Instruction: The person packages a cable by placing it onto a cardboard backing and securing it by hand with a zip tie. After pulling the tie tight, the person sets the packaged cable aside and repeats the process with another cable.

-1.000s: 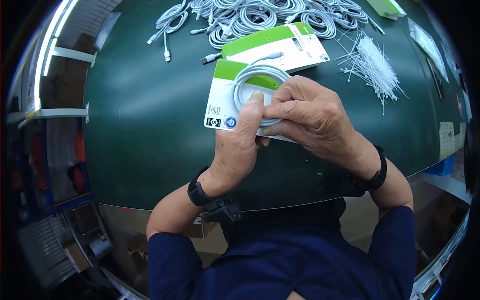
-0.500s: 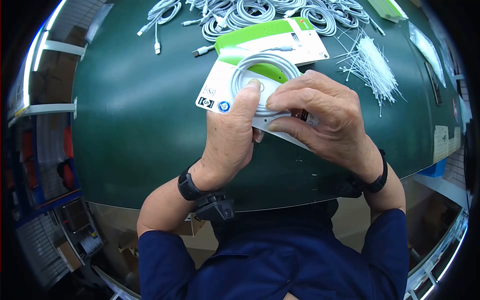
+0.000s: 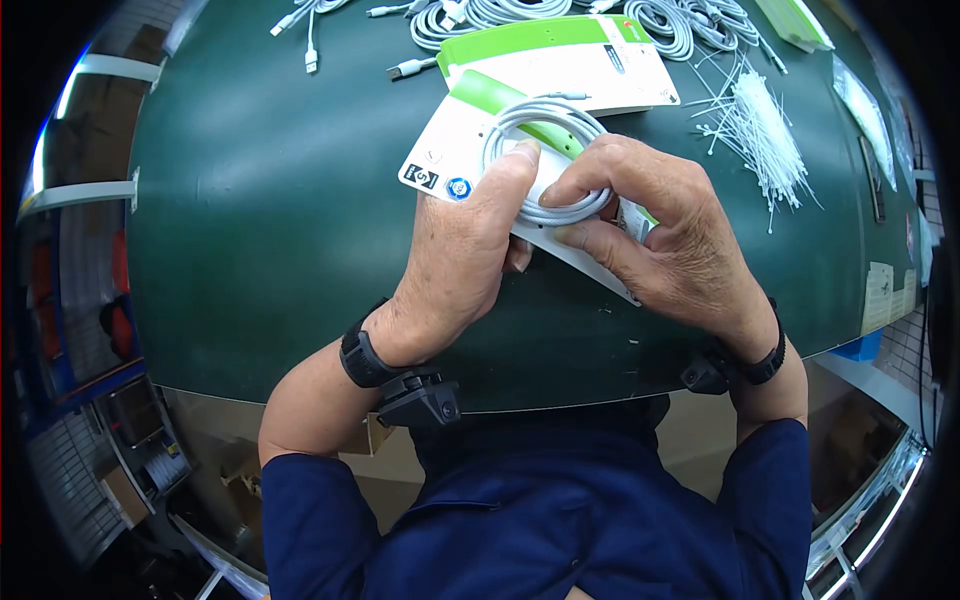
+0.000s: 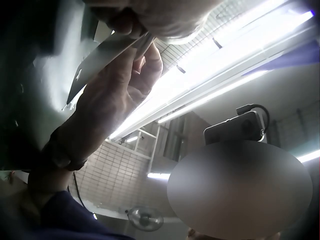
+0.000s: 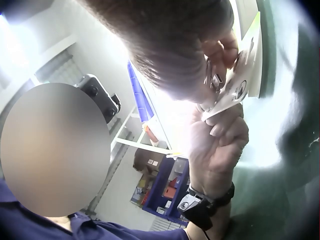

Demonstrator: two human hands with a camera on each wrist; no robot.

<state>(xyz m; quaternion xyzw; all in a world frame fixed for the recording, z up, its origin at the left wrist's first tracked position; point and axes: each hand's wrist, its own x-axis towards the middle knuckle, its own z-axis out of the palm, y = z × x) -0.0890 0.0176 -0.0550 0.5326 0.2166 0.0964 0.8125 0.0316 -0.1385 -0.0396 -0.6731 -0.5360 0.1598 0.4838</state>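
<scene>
On my head feed, the person's left hand [image 3: 465, 235] grasps a green-and-white packaging card [image 3: 430, 145], thumb pressed down on its face and other fingers behind it. I see the coiled light-grey USB cable [image 3: 545, 112] lying against the front of the card, near its middle, with the left thumb at the loop's left side. The right hand [image 3: 670, 215], over the right part of the card, grasps the coil, index finger and thumb bent about its lower strands; its remaining fingers are largely hidden from me. The card itself is tilted, held up over the dark green table [image 3: 270, 240]. My right wrist feed gives me a metal USB plug [image 5: 217, 80] beside the card's face, close to the right hand's fingers. The left wrist feed is too dark around the grip to add much.

Just beyond the card I have a stack of matching packaging cards [image 3: 560, 75], with another USB plug [image 3: 410, 69] sticking out at the stack's left edge. Farther beyond the card is a pile of coiled grey cables [image 3: 515, 12]. To the right of the card lies a loose heap of white cable ties [image 3: 765, 135], and farther right of it, a clear plastic bag [image 3: 863, 115]. More green-edged cards [image 3: 795, 22] lie well apart from the held one, beyond it to the right.
</scene>
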